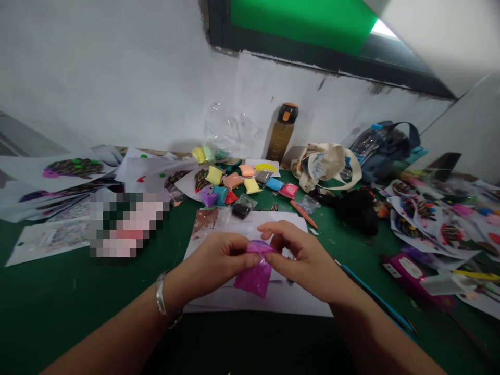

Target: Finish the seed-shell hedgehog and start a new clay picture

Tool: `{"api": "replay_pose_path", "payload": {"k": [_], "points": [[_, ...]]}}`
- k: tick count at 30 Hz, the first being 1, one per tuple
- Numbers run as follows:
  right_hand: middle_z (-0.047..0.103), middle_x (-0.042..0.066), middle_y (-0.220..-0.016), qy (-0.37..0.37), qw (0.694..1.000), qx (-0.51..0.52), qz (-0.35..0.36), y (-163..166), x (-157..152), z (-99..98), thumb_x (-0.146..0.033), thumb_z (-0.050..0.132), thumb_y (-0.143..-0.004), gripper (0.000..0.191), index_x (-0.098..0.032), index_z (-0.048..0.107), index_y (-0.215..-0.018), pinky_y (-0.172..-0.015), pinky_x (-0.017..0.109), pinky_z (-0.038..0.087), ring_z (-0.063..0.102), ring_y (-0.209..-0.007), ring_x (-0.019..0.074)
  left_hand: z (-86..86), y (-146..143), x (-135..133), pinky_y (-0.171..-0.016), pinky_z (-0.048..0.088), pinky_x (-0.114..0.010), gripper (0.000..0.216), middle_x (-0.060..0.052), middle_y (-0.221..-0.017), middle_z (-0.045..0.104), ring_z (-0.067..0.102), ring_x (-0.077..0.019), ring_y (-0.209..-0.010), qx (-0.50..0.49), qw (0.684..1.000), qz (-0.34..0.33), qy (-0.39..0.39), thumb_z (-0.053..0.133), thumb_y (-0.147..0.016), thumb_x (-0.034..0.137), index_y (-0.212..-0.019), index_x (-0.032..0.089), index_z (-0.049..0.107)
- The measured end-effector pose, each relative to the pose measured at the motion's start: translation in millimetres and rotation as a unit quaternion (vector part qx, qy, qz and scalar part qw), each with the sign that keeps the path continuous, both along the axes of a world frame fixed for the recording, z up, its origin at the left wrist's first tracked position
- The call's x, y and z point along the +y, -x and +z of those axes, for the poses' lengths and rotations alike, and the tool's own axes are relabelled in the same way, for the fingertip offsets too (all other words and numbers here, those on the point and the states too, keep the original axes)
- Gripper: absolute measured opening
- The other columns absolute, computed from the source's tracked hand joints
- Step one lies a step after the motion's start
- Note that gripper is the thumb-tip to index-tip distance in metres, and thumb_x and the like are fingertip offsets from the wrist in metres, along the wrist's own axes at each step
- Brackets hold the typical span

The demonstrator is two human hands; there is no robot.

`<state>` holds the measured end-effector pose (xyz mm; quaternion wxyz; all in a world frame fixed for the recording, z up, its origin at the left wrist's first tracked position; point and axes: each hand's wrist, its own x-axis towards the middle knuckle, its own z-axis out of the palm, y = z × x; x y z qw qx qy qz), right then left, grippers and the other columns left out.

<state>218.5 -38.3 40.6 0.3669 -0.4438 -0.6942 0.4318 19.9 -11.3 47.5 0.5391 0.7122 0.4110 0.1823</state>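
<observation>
Between my two hands is a small magenta plastic packet (254, 278), its upper edge pinched on both sides. My left hand (219, 255), with a silver bracelet at the wrist, grips the packet's left side between thumb and fingers. On the packet's right side, my right hand (299, 255) pinches with the thumb and a finger, while its index finger is raised. Beneath both hands lies white paper (219, 299) on a green table. Just beyond the hands is a small black packet (241, 209), and a brown patch (203, 223) covers the paper's upper left corner.
Several coloured clay-like packets (233, 180) lie behind the paper. An orange tool (304, 213) and blue tool (375, 294) lie to the right. A bottle (282, 134), cloth bag (324, 166) and decorated papers (437, 219) stand or lie farther out. More papers (74, 166) are stacked left.
</observation>
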Motion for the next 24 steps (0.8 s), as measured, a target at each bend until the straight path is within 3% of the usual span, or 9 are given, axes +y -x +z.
{"api": "replay_pose_path", "payload": {"k": [3,6,10,19,24], "points": [[0.064,0.000,-0.093,-0.040,0.997,-0.059,0.038,4,-2,4.2,-0.010,0.055,-0.080,0.026,-0.024,0.066,-0.099,-0.072,0.026,0.044,0.056,-0.081,0.0130,1.5,1,1,-0.052,0.030,-0.020,0.025,0.004,-0.060,0.048,0.040,-0.0092,-0.057,-0.005,0.999,-0.037,0.038,0.058,-0.081,0.036,-0.071,0.014,0.064],[0.065,-0.001,-0.084,0.001,0.998,-0.056,0.014,10,-3,1.4,-0.011,0.052,-0.081,0.020,-0.022,0.064,-0.091,-0.065,0.024,0.043,0.056,-0.075,0.0123,2.7,3,2,-0.054,0.032,-0.021,0.024,0.004,-0.064,0.051,0.040,-0.0095,-0.059,-0.023,0.996,-0.050,0.063,0.060,-0.080,0.038,-0.078,0.014,0.066],[0.059,-0.002,-0.077,0.037,0.999,-0.024,-0.023,14,-2,-6.8,-0.014,0.053,-0.080,0.010,-0.020,0.060,-0.086,-0.062,0.023,0.041,0.052,-0.069,0.0113,3.3,4,4,-0.052,0.030,-0.021,0.025,0.004,-0.062,0.048,0.040,-0.0098,-0.058,-0.002,0.999,-0.020,0.029,0.054,-0.083,0.035,-0.073,0.013,0.063],[0.062,-0.001,-0.080,0.106,0.993,0.008,0.051,16,-3,-6.4,-0.022,0.051,-0.085,0.013,-0.020,0.063,-0.090,-0.062,0.022,0.042,0.053,-0.071,0.0119,2.5,3,1,-0.049,0.024,-0.022,0.029,0.005,-0.055,0.039,0.034,-0.0088,-0.054,0.060,0.997,-0.023,-0.032,0.050,-0.082,0.031,-0.058,0.014,0.053],[0.053,-0.003,-0.065,0.067,0.996,-0.060,0.030,19,-3,-10.0,-0.016,0.048,-0.083,0.017,-0.018,0.060,-0.071,-0.055,0.021,0.035,0.046,-0.062,0.0101,3.0,3,-2,-0.048,0.024,-0.022,0.027,0.006,-0.054,0.037,0.033,-0.0085,-0.053,0.074,0.996,-0.050,-0.025,0.049,-0.080,0.027,-0.055,0.016,0.046]]}}
